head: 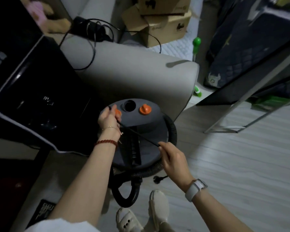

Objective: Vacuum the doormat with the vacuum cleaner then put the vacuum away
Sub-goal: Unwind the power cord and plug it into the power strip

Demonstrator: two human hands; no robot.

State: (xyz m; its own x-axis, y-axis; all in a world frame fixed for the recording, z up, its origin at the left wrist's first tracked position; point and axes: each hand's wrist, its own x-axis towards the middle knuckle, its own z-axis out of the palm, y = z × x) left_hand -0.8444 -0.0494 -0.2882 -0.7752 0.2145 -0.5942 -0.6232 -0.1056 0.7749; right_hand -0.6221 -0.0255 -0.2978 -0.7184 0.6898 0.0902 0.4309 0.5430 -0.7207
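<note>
A round grey canister vacuum cleaner [147, 124] stands on the floor against a grey sofa arm. Its top has an open round port and an orange knob [145, 110]. A ribbed black hose [172, 131] coils around its body and loops below it. A thin black power cord [137, 133] runs taut across the lid between my hands. My left hand [109, 117] grips the cord beside a second orange knob at the lid's left edge. My right hand [172, 158] pinches the cord at the lid's right front. The cord's plug [157, 179] lies on the floor. No doormat is in view.
A grey sofa arm [132, 69] rises behind the vacuum, with black cables on it. A black appliance [23, 91] stands at the left. Cardboard boxes [161, 19] are stacked at the back. A dark table with white legs [251, 87] is at the right. My slippered feet stand on pale floorboards [224, 164].
</note>
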